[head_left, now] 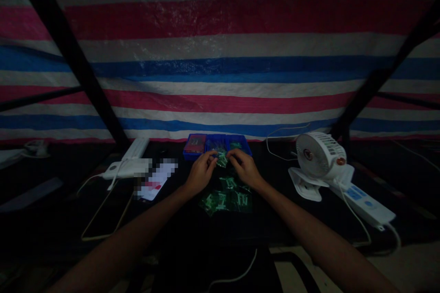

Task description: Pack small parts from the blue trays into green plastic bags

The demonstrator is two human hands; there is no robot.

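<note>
Between my hands is a small clear plastic bag (222,160) with pale green and white pieces in it. My left hand (201,173) is closed, its thumb and finger pinching the bag's left side. On the other side my right hand (246,169) has its fingertips curled together at the bag's right edge. Just beyond stands a blue divided tray (193,157), partly hidden by my fingers. A red packet (195,143) lies in its left compartment, and clear bags show in the others. Several similar filled bags (225,199) lie on the dark table nearer to me.
At the right, a white clip fan (318,155) stands by a white power strip (367,203). Left of my hands are a phone-like flat thing (158,181), a white device with a cable (125,168) and a dark phone (106,215). A striped sheet (220,68) hangs behind.
</note>
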